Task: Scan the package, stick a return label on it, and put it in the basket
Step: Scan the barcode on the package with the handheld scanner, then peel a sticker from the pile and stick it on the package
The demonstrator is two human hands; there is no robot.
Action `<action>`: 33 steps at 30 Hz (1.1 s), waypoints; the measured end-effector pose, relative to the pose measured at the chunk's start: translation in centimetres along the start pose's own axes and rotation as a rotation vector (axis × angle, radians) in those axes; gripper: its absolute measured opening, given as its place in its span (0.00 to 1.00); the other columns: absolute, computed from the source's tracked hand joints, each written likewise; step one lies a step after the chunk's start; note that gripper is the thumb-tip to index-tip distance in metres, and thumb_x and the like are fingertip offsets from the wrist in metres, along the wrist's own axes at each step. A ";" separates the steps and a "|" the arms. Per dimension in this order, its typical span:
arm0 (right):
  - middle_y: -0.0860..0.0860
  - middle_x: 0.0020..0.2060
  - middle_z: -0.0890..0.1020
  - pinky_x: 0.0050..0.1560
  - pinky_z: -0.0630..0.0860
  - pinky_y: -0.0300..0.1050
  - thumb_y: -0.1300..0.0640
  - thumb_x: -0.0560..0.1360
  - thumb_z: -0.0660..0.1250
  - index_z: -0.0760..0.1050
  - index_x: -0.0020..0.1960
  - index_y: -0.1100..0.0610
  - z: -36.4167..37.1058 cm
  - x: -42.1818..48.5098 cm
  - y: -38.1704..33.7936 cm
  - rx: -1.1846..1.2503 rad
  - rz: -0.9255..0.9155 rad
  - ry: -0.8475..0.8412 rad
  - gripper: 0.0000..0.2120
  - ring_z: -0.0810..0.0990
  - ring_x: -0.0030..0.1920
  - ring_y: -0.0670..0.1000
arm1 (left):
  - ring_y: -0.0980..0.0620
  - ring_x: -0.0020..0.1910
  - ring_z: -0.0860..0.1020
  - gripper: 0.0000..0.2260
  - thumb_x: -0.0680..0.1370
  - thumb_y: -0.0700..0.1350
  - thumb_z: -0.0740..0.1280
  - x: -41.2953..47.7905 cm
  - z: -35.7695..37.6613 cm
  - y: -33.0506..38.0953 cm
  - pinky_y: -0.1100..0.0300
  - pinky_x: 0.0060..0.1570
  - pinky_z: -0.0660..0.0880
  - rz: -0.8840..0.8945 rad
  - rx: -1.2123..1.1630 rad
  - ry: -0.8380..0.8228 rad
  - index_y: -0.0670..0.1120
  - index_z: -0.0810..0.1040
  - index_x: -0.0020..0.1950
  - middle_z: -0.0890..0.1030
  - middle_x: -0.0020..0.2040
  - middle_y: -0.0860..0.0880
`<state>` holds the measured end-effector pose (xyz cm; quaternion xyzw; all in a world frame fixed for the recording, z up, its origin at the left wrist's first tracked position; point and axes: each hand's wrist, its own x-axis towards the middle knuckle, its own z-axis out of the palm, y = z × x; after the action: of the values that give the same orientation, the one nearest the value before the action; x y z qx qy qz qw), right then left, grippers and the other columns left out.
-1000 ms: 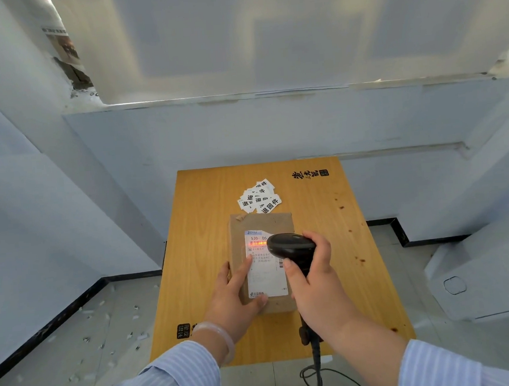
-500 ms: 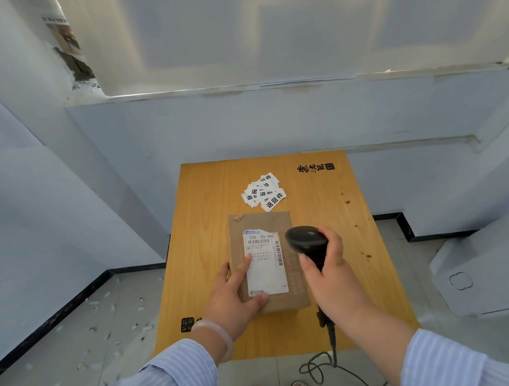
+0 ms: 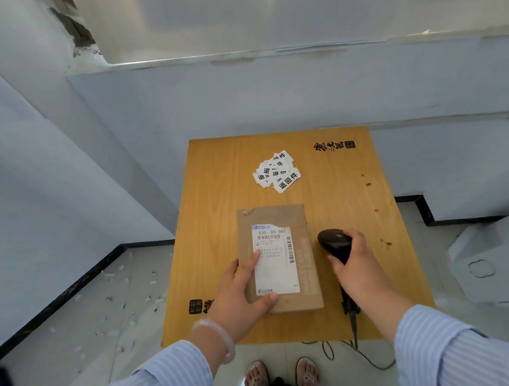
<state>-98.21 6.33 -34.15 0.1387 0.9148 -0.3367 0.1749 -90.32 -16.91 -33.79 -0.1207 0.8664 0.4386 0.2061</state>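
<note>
**Package pinned flat, scanner held to its right**

The flat brown cardboard package (image 3: 278, 258) lay on the orange wooden bench (image 3: 217, 195). The left grip (image 3: 243, 297) pressed open-palmed on its near-left corner, fingers spread. The right grip (image 3: 354, 264) clenched the black handheld barcode scanner (image 3: 333, 241) just beside it. White printed return labels (image 3: 277, 172) sat piled beyond.

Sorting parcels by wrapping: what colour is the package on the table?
Plain brown cardboard, with a white shipping label on top; the package shows clearly in the head view.
</note>
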 end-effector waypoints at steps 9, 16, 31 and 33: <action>0.56 0.63 0.77 0.53 0.79 0.53 0.45 0.74 0.69 0.53 0.74 0.46 -0.1 0.7 0.3 -0.015 0.012 -0.042 0.36 0.79 0.57 0.58 | 0.57 0.67 0.63 0.48 0.70 0.58 0.73 0.2 -0.4 0.1 0.57 0.68 0.65 -0.014 -0.065 0.019 0.65 0.39 0.75 0.60 0.74 0.55; 0.54 0.67 0.72 0.64 0.72 0.53 0.37 0.73 0.64 0.63 0.74 0.52 -3.1 2.4 -0.9 -0.187 -0.066 0.057 0.34 0.71 0.66 0.56 | 0.51 0.72 0.65 0.34 0.74 0.59 0.68 3.4 -4.3 1.7 0.48 0.69 0.67 -0.067 -0.136 0.205 0.59 0.56 0.76 0.62 0.75 0.52; 0.53 0.67 0.72 0.63 0.72 0.51 0.51 0.79 0.62 0.71 0.70 0.51 0.5 18.3 -9.6 -0.304 -0.259 -0.117 0.20 0.74 0.64 0.55 | 0.53 0.53 0.76 0.14 0.77 0.49 0.66 22.4 -7.1 7.0 0.62 0.54 0.69 0.012 0.203 -0.057 0.52 0.77 0.63 0.80 0.56 0.54; 0.54 0.67 0.72 0.63 0.72 0.51 0.50 0.78 0.64 0.70 0.71 0.51 1.3 19.8 -10.1 -0.293 -0.253 -0.105 0.21 0.73 0.64 0.56 | 0.52 0.52 0.78 0.14 0.77 0.50 0.67 23.5 -6.5 6.2 0.60 0.56 0.72 -0.005 0.159 -0.093 0.52 0.78 0.62 0.80 0.56 0.53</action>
<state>-119.52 0.74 -37.52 -0.0220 0.9537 -0.2259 0.1971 -115.21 -19.14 -36.81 -0.0858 0.8876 0.3731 0.2562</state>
